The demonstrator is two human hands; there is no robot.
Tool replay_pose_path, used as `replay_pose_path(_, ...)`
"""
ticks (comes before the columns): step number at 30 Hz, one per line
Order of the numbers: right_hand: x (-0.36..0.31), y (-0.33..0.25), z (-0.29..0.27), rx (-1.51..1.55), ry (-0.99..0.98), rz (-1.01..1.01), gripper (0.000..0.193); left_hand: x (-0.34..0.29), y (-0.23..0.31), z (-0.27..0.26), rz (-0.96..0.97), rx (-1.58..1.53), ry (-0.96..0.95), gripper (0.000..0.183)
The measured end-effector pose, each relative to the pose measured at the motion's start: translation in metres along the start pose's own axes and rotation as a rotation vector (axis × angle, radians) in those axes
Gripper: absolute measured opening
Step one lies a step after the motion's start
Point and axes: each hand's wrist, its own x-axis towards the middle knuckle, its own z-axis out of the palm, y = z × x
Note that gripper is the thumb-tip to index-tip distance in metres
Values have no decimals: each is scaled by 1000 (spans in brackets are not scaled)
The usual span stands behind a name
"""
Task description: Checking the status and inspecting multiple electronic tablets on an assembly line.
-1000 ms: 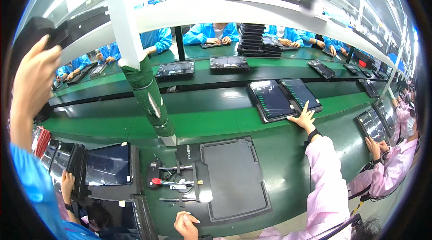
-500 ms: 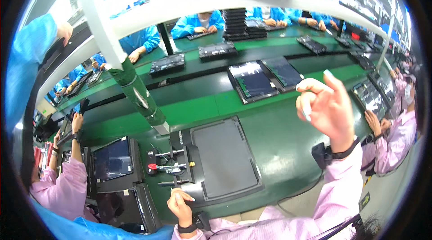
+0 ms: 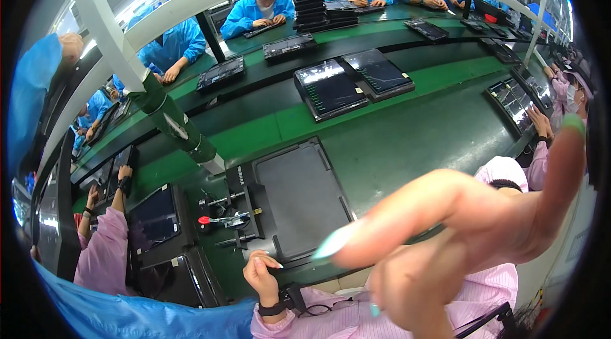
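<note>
My right hand [image 3: 471, 231] is raised close to the camera, large and slightly blurred. Its fingers are apart, with pale-green nails and nothing held. The hand covers the lower right of the bench. My left hand [image 3: 261, 275] rests by the near edge of a black fixture [image 3: 299, 202] that has a flat grey pad. The fingers of that hand are curled together, and no object shows in them. On the fixture's left side sits a toggle clamp [image 3: 226, 219] with a red tip, between metal rods. Both wrists wear dark bands.
Left of the fixture lie a dark screen panel [image 3: 154, 219] and another black panel [image 3: 181, 280]. Two screen panels [image 3: 331, 89] lie beyond it on the green bench. A green-wrapped post [image 3: 175, 124] rises at left. Co-workers in blue [image 3: 261, 11] and pink sit around.
My right hand has come much closer to the camera and lower in the picture. The view has shifted, so the bench appears higher and further left. My left hand stays curled near the fixture.
</note>
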Motion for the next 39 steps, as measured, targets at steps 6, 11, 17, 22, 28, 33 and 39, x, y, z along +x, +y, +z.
replay_pose_path(6,-23,-16,-5,42,-47,-134,88,2,10,-4,-119,-76,66,43)
replay_pose_path(11,-52,-32,2,60,-298,-279,53,19,43,-7,38,-254,-25,39)
replay_pose_path(17,-66,21,-58,-35,-467,-918,57,33,131,-12,563,-650,-369,25)
replay_pose_path(22,-31,84,-107,520,72,-774,47,45,160,1,736,-1177,-534,28)
replay_pose_path(28,8,120,-117,707,-190,-685,49,59,142,5,773,-1467,-557,32)
replay_pose_path(33,58,157,-176,1051,226,-509,50,84,87,24,135,-940,-650,58)
replay_pose_path(39,49,199,-211,1061,358,-517,41,90,1,69,19,-609,-709,51)
